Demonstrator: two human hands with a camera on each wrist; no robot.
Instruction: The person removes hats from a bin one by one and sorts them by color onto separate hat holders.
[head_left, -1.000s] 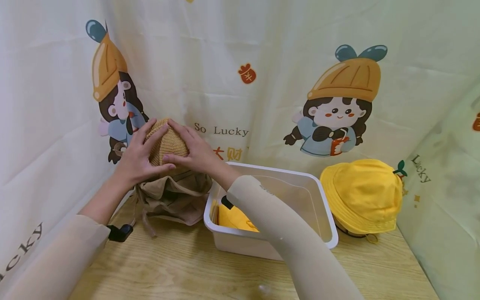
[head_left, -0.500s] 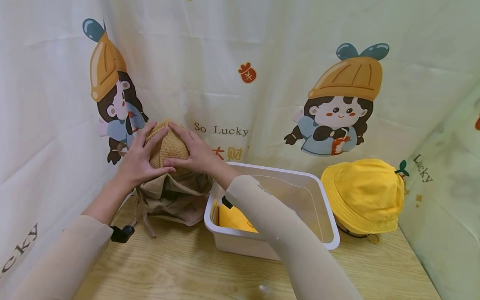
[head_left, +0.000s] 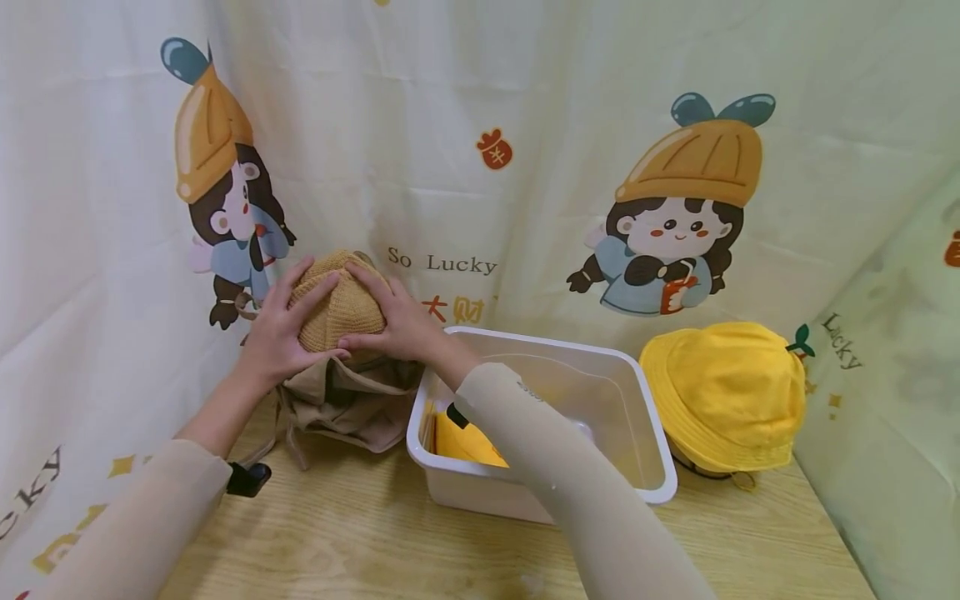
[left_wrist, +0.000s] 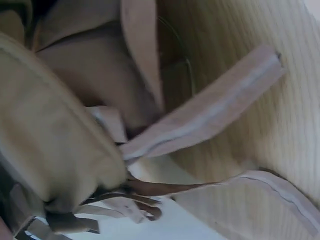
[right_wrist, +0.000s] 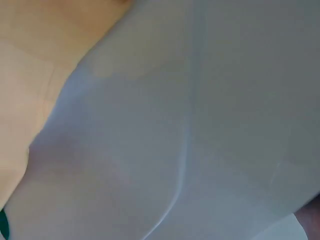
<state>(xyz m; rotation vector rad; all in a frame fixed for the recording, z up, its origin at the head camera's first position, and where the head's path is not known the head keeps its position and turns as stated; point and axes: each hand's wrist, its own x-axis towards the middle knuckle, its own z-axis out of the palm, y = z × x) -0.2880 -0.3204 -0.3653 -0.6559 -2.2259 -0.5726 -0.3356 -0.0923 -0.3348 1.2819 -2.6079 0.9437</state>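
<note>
Both hands hold a tan-yellow knit hat [head_left: 339, 312] in the head view, crown upward. My left hand [head_left: 279, 333] curves its fingers and thumb round the hat's left side. From the right, my right hand [head_left: 408, 323] grips it, fingertips near the top and thumb low on the front. Just below the hat is a crumpled brown cloth article [head_left: 378, 425] whose exact kind I cannot tell. Its loose strap [left_wrist: 215, 112] shows in the left wrist view, with neither hand visible there. The right wrist view shows mostly the inside wall of a white basin [right_wrist: 140, 145].
Under the right forearm stands the white basin, its rim [head_left: 551, 340] facing up and a yellow cloth item [head_left: 465, 442] inside at the left. To its right sits a yellow bucket hat [head_left: 723, 396] with a green sprout. A printed curtain [head_left: 450, 83] surrounds the wooden table [head_left: 360, 533].
Both hands have lowered slightly and shifted a little right with the knit hat, which now tilts more toward me. The basin and yellow bucket hat stay in place.
</note>
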